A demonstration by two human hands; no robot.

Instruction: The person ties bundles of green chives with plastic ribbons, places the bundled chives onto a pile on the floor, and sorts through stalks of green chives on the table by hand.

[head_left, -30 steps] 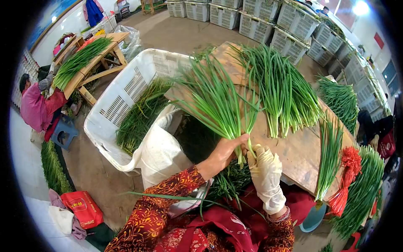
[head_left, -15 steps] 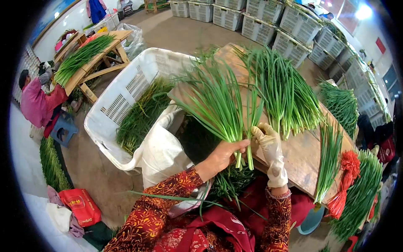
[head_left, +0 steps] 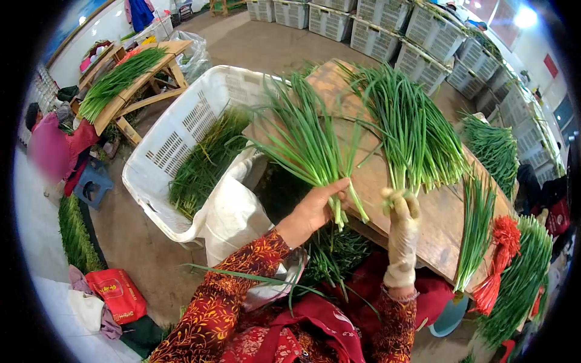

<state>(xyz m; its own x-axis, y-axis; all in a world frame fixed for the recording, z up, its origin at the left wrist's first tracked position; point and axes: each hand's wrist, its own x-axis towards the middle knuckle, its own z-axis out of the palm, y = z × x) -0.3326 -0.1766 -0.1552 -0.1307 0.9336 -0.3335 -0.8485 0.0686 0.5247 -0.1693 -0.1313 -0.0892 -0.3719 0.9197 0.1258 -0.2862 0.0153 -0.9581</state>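
On the counter (head_left: 436,224): left hand (head_left: 315,209) clamped around chives (head_left: 308,142), fanned upward; gloved right hand (head_left: 402,209) pinching pile (head_left: 411,133) stems, evening ends.

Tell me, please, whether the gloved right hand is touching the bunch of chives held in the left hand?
Apart. The head view shows bare tabletop between the right hand and the bunch of chives gripped by the left hand.

bright even indoor light, lamp glare top right, fisheye-warped dark corners

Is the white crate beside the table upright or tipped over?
Tipped. The white crate leans on its side, its open mouth facing up toward the table, with greens lying inside.
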